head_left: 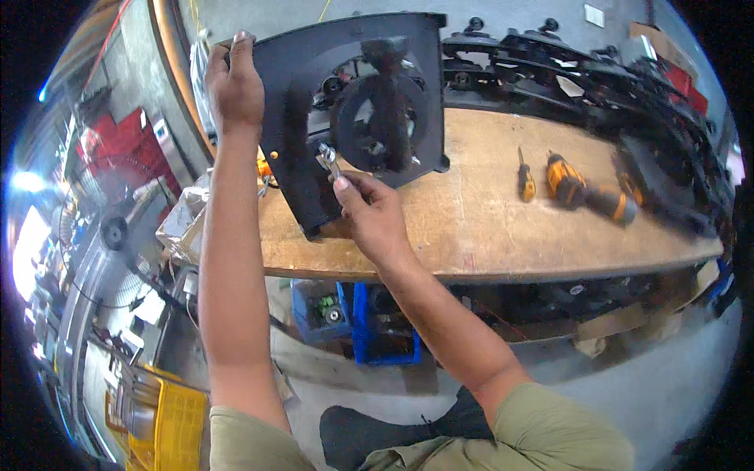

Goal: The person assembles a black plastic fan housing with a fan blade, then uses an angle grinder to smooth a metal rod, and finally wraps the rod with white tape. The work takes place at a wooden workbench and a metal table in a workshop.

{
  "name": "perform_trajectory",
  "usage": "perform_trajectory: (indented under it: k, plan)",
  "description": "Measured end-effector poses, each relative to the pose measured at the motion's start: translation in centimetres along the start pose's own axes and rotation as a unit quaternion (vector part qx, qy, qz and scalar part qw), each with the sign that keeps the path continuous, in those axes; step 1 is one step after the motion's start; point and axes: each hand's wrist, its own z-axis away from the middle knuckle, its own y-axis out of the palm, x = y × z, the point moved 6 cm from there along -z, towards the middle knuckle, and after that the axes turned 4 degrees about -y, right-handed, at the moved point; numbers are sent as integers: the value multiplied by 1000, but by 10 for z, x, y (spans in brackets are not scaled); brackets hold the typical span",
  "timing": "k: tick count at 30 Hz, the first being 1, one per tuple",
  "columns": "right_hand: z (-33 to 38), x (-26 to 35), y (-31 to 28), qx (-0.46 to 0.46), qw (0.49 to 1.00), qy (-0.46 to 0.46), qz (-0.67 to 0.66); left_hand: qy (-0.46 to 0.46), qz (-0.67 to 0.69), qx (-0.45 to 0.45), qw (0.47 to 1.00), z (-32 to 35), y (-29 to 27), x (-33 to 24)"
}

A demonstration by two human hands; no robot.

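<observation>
A black panel-like frame (297, 141) with a large round opening is tilted up on edge over the wooden workbench. My left hand (237, 88) is closed around its upper left edge, the thumb on top. In my right hand (372, 210) is a small silver wrench (328, 159), pinched between thumb and fingers. The wrench's head is against or just in front of the panel, below left of the round opening; whether it sits on a fastener I cannot tell.
On the wooden workbench (503, 228), to the right, lie a yellow-and-black screwdriver (527, 182) and an orange-and-black power drill (567, 184). Similar black frames (534, 59) are stacked behind. Blue bins (385, 345) stand below the bench, a yellow crate (181, 424) at lower left.
</observation>
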Motion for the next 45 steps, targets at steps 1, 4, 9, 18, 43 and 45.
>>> perform_trajectory:
  k: [1,4,9,18,43,45]
  plan:
    - [-1,-1,4,15,1000,-9,3,-51,-7,-4,999,2,-1,8]
    - [3,-12,13,-16,992,126,20,-81,-44,18,996,0,-2,8]
    - [10,11,14,-45,994,92,41,-276,-101,228,928,-31,3,-8]
    - [3,-5,-6,-41,980,171,88,-247,-115,684,677,-42,84,-17]
    - [26,-21,49,-221,949,224,-10,-133,-126,711,679,-31,102,15]
    - [25,-19,56,-254,931,260,-14,-123,-116,707,687,-37,102,13]
